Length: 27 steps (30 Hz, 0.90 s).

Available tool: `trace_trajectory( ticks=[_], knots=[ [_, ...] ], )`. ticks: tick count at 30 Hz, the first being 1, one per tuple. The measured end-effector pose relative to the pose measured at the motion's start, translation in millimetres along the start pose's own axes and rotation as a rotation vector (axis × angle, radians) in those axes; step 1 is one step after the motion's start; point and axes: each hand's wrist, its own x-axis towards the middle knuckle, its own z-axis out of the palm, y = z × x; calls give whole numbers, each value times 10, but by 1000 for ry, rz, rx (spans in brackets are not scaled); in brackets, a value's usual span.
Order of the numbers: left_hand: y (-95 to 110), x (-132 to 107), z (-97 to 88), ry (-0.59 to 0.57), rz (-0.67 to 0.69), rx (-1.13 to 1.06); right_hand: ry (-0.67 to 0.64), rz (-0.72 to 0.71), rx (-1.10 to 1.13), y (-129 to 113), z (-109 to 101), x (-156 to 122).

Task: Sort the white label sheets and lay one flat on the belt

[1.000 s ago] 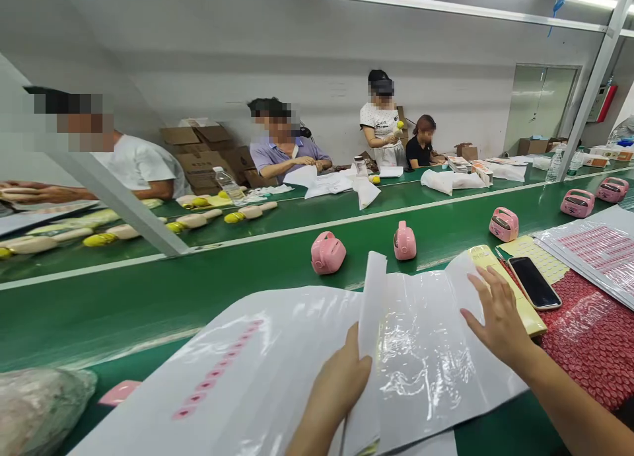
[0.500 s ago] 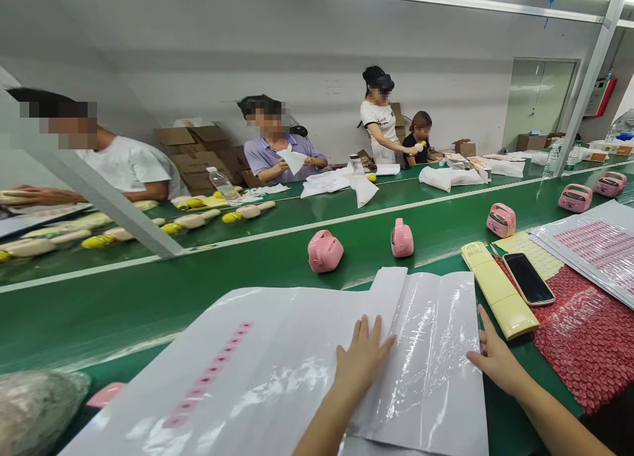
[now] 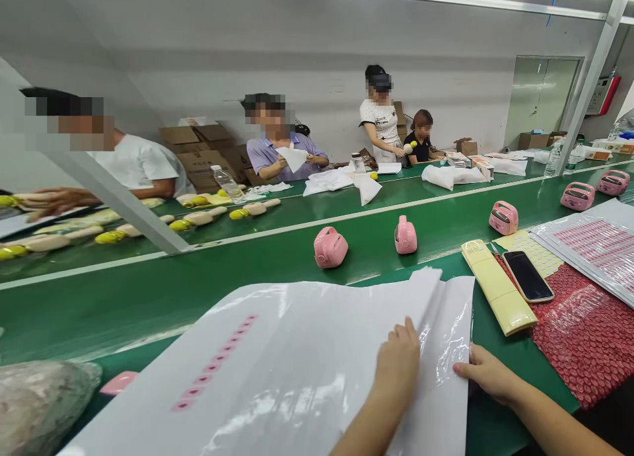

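My left hand (image 3: pixel 399 367) lies flat, fingers together, on the glossy sheets (image 3: pixel 297 370); my right hand (image 3: pixel 488 377) pinches their right edge on the desk (image 3: pixel 148 297).

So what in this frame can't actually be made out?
Head view only:
- Right hand: fingertips tucked under the glossy sheet, so its grip is unclear.
- Pink labels on the white sheet: too small to read.
- Bag at lower left: cut off by the edge.

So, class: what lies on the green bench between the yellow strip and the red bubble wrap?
A black phone lies between the yellow strip and the red bubble wrap, seen in the head view.
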Motion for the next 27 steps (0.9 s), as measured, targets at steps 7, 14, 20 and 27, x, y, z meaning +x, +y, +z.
trace_trajectory(
  ticks=[7,14,20,27],
  knots=[
    [-220,68,-66,-69,14,-135,41,68,28,115,-57,39],
    [-95,13,-250,-116,-42,-134,-20,-5,153,9,138,62],
    [179,-447,327,-65,619,7,66,-179,335,-105,299,50],
    [-283,47,818,132,588,-366,501,-505,-3,-717,-458,-187]
  ],
)
